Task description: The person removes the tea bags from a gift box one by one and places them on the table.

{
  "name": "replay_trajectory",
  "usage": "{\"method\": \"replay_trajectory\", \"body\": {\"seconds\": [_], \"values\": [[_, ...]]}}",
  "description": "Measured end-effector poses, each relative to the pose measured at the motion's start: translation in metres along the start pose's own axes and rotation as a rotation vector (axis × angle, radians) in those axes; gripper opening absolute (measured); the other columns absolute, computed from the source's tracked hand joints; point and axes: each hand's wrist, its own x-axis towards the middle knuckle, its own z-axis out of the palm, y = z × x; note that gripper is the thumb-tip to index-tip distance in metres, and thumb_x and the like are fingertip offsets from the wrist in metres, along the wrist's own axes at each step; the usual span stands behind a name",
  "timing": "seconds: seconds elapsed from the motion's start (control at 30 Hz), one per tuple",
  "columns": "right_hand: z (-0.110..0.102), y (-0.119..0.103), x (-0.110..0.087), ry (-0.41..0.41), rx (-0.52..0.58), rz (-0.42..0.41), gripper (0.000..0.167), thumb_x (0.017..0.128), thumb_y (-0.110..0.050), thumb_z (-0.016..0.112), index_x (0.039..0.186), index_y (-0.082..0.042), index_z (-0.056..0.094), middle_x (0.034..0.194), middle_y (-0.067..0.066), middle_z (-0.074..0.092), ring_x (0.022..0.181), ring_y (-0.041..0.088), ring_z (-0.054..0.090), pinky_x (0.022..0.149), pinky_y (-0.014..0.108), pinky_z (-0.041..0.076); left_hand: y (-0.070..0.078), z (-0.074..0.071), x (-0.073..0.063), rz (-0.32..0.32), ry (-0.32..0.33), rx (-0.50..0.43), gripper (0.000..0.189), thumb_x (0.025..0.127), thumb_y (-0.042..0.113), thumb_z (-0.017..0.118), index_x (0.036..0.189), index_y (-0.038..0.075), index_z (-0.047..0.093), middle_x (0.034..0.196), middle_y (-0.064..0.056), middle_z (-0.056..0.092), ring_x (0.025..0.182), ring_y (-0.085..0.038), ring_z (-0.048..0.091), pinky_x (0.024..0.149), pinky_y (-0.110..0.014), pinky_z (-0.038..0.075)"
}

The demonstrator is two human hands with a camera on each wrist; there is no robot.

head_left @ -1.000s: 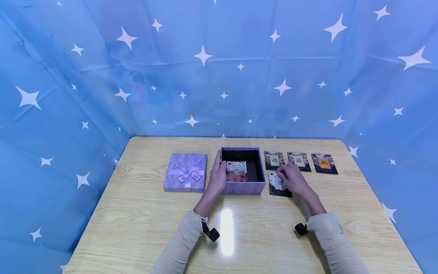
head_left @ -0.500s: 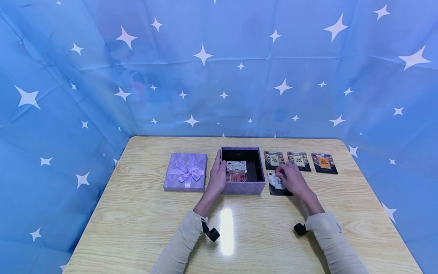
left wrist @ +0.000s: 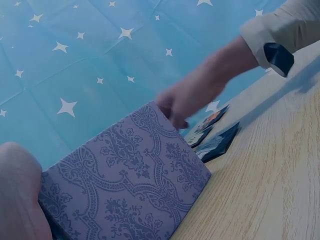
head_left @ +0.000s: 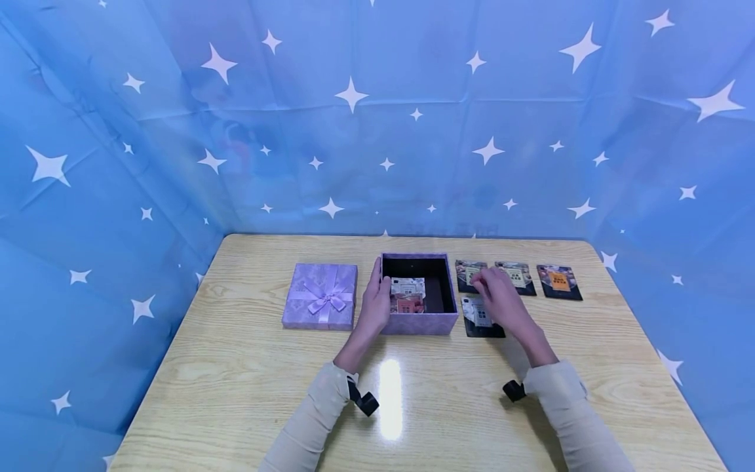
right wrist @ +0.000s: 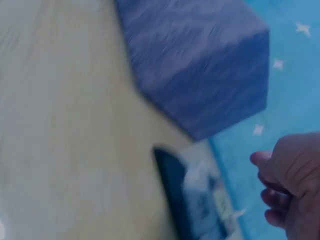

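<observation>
In the head view my left hand (head_left: pixel 373 305) holds the left wall of an open purple gift box (head_left: pixel 420 324), thumb at the rim and fingers along the outside. Inside, a white sachet (head_left: pixel 408 286) and a reddish sachet (head_left: pixel 407 305) lie against the black lining. Over to the right, my right hand (head_left: pixel 501 301) hovers just above a black and white sachet (head_left: pixel 479 316) on the table, partly covering it. The right wrist view shows this hand (right wrist: pixel 300 185) with loosely curled fingers and nothing visible in them.
The purple box lid (head_left: pixel 301 314) with a ribbon bow lies left of the box. Behind the right hand sit two dark sachets with pale labels (head_left: pixel 467 274) (head_left: pixel 516 275) and one with an orange label (head_left: pixel 557 282). A starry blue curtain (head_left: pixel 377 131) hangs behind the table.
My right hand has risen off the black and white sachet and shifted slightly toward the far side of the table. The left hand and box have stayed put.
</observation>
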Motion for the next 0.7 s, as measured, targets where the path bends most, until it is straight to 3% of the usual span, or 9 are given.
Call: {"method": "replay_trajectory", "body": {"seconds": [0.2,0.33,0.4,0.5,0.6,0.7], "values": [[-0.006,-0.037,0.022,0.091,0.075,-0.075,0.008,0.103,-0.001,0.062,0.107,0.002,0.068,0.093,0.011,0.063,0.087,0.026,0.053,0.082,0.045,0.039,0.0,-0.001,0.0,0.001,0.006,-0.005,0.059,0.115,0.025,0.033,0.17,0.028,0.01,0.173,-0.007,0.021,0.047,-0.01,0.028,0.058,-0.032,0.041],[-0.005,-0.061,0.034,0.121,0.112,-0.169,0.008,0.098,-0.001,0.071,0.105,0.001,0.069,0.091,0.009,0.063,0.086,0.027,0.054,0.08,0.043,0.04,0.001,0.0,-0.001,0.0,0.001,-0.013,0.059,0.115,0.025,0.032,0.17,0.027,0.01,0.174,-0.005,0.019,0.047,-0.01,0.027,0.065,-0.037,0.043],[-0.004,-0.072,0.04,0.081,0.127,-0.191,0.011,0.097,-0.003,0.073,0.106,0.001,0.069,0.093,0.009,0.064,0.087,0.027,0.055,0.082,0.044,0.041,0.002,-0.001,-0.002,-0.004,0.0,-0.012,0.059,0.115,0.026,0.032,0.17,0.027,0.009,0.174,-0.004,0.02,0.047,-0.01,0.028,0.073,-0.038,0.045],[-0.001,-0.086,0.047,-0.014,0.118,-0.197,0.015,0.096,-0.005,0.075,0.11,0.0,0.07,0.097,0.008,0.066,0.091,0.027,0.058,0.085,0.047,0.045,0.003,0.0,-0.001,-0.004,0.003,-0.017,0.059,0.115,0.027,0.032,0.17,0.025,0.01,0.164,-0.015,0.038,0.048,-0.01,0.031,0.073,-0.038,0.045],[0.004,-0.096,0.053,-0.14,0.078,-0.186,0.019,0.097,-0.009,0.075,0.115,-0.003,0.07,0.105,0.009,0.068,0.098,0.029,0.062,0.087,0.048,0.05,0.004,0.0,-0.001,-0.003,0.009,-0.023,0.059,0.115,0.028,0.032,0.17,0.025,0.012,0.129,-0.029,0.055,0.05,-0.009,0.033,0.063,-0.032,0.044],[0.011,-0.101,0.058,-0.271,0.008,-0.189,0.025,0.098,-0.013,0.075,0.12,-0.002,0.07,0.113,0.013,0.068,0.102,0.032,0.065,0.086,0.049,0.054,0.004,0.0,-0.002,-0.006,0.009,-0.029,0.059,0.115,0.027,0.033,0.17,0.025,0.012,0.098,-0.025,0.052,0.051,-0.009,0.034,0.053,-0.028,0.038]]}}
